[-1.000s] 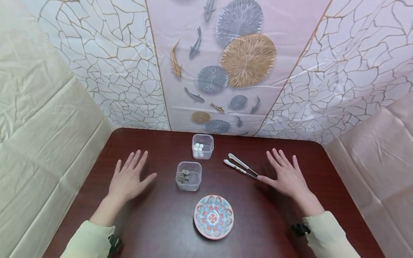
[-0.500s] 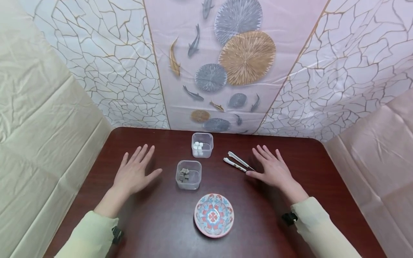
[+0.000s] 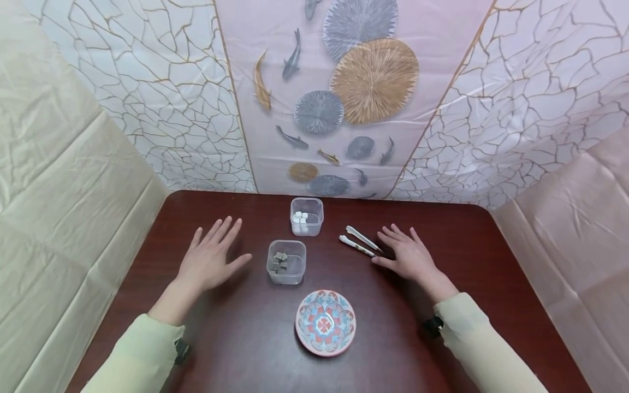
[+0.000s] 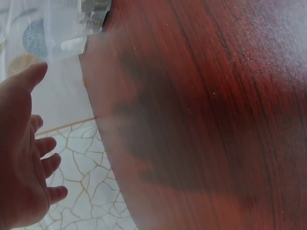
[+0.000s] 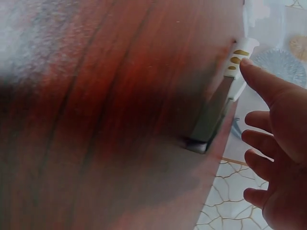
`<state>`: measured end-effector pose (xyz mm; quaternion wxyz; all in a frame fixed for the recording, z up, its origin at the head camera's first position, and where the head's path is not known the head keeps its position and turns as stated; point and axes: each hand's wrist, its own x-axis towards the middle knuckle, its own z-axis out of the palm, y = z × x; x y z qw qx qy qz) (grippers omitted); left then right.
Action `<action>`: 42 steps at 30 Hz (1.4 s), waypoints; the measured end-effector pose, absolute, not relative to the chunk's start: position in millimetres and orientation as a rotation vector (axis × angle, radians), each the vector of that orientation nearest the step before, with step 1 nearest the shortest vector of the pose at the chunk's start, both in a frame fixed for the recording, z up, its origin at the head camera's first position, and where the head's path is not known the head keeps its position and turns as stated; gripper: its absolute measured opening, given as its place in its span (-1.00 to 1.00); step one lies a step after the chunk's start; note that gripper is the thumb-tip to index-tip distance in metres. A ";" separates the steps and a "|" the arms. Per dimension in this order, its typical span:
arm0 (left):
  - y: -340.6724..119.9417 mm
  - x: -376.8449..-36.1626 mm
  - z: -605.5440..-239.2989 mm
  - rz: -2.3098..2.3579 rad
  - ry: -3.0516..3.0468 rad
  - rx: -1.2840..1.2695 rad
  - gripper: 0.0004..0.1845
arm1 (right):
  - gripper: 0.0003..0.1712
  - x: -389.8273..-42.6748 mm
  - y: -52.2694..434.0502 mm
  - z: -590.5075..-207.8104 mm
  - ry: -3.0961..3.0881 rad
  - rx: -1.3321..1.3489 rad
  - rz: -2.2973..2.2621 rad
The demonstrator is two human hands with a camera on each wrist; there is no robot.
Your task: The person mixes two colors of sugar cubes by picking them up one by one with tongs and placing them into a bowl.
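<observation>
My left hand (image 3: 206, 264) hovers over the left of the table with fingers spread, holding nothing; its shadow falls on the wood. To its right stands a clear plastic box (image 3: 297, 279) with grey-brown cubes (image 3: 280, 262). My right hand (image 3: 410, 255), fingers extended, is over the bent end of a pair of tongs (image 3: 357, 245). The tongs have white ends with gold marks and thin metal arms (image 5: 211, 117). In the right wrist view the thumb overlaps a white end, and the hand grips nothing. The bent end is hidden under the hand in the head view.
A second clear box (image 3: 316, 229) with several white cubes (image 3: 301, 217) stands farther back. A patterned red and blue bowl (image 3: 326, 323) sits near the front middle of the dark wooden table (image 3: 255, 338). Patterned cloth (image 3: 187, 109) hangs behind the table.
My right hand has moved left and forward over the tongs, covering their metal arms more. My left hand has shifted slightly right and forward. The boxes and bowl stay put on the table.
</observation>
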<state>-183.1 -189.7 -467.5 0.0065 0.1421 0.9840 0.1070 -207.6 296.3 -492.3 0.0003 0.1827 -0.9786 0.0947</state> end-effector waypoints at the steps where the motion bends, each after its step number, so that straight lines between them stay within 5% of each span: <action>1: -189.2 -183.4 -467.5 0.333 3.078 0.448 -0.01 | -0.13 -207.7 296.5 -493.7 -3.073 0.577 0.296; 42: -179.0 -181.7 -474.6 0.313 3.075 0.497 -0.04 | -0.64 -215.6 295.2 -521.9 -2.916 0.669 0.394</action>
